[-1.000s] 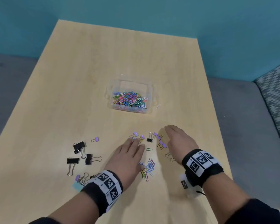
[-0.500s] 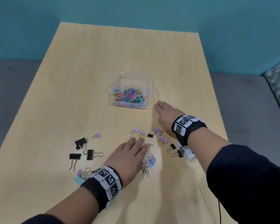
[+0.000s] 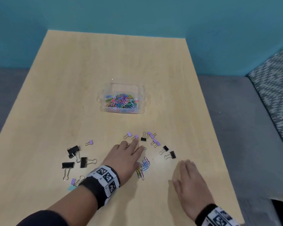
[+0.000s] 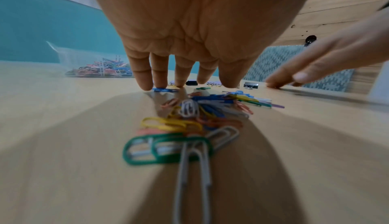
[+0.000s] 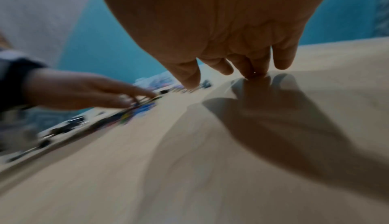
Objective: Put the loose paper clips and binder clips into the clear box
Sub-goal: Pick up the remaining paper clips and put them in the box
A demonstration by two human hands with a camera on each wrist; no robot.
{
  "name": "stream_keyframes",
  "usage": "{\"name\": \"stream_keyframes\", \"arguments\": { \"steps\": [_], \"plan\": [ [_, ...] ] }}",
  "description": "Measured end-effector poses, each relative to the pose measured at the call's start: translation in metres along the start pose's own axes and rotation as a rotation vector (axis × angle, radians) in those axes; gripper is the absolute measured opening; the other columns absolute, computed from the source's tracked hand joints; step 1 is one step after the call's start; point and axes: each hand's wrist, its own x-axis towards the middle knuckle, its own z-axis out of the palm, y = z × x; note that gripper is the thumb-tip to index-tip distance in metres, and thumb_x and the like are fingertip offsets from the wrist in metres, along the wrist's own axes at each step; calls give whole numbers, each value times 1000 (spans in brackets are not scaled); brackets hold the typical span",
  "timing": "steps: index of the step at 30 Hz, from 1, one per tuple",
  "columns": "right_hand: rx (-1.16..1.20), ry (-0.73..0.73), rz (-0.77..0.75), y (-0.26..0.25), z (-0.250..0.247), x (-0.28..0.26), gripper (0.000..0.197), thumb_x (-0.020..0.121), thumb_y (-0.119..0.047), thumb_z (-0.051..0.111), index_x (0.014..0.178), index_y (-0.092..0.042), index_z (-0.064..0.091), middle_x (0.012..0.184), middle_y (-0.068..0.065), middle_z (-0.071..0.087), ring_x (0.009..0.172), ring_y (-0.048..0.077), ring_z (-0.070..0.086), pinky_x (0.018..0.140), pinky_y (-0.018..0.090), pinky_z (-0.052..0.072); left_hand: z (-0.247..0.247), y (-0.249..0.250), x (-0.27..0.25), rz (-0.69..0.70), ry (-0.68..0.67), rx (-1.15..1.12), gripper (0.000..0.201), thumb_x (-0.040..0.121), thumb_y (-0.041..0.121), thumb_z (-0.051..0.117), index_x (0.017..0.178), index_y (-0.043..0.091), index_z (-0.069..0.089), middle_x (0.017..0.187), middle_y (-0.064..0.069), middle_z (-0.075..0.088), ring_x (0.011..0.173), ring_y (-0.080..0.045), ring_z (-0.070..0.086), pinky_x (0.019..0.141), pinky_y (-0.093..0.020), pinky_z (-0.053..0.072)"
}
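Head view: wide bare tabletop (image 3: pixel 72 79) behind and to both sides of the clear box (image 3: pixel 142 95), which sits mid-tabletop w/ a heap of colored paper clips inside; loose paper clips (image 3: pixel 144 167) and binder clips (image 3: pixel 83 162) lie near the front edge, left hand (image 3: pixel 126 159) flat over the clips w/ grip spread, right hand (image 3: pixel 189 181) near the right edge, grip relaxed, holding nothing. Left wrist view: fingertips (image 4: pixel 145 81) touch the tabletop beyond the clip pile, box far left. Right wrist view: blurred, fingers straight, tips at the tabletop.
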Motion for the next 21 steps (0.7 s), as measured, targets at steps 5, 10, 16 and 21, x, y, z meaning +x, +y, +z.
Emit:
{"name": "stream_keyframes", "arguments": {
  "steps": [5,10,16,21],
  "plan": [
    [-30,-1,-151,-64,15,-18,74,74,-49,41,132,-5,49,133,20,54,122,35,53,89,45,52,-3,-5,-17,16,-10,1,53,83,48,34,124,20,54,132,-6,56,104,-28,56,75,-40,53],
    [10,44,-303,-107,1,11,69,91,-33,40,150,-10,13,158,13,11,145,28,14,113,45,26,9,-1,-45,15,15,-142,45,86,42,41,113,14,63,123,-6,59,114,-26,55,90,-36,51],
    [-85,18,-324,-118,-4,39,66,89,-45,24,144,-8,28,151,15,29,140,33,26,107,49,33,4,13,-79,4,141,-222,35,83,34,44,106,16,64,115,-3,61,109,-20,55,93,-28,47],
    [-34,123,-485,-107,-14,34,53,90,-40,40,137,-15,37,138,5,43,132,28,34,106,42,38,11,17,-106,-173,159,-289,44,84,32,45,122,14,56,128,-7,53,117,-24,47,94,-33,49]
  ]
}}
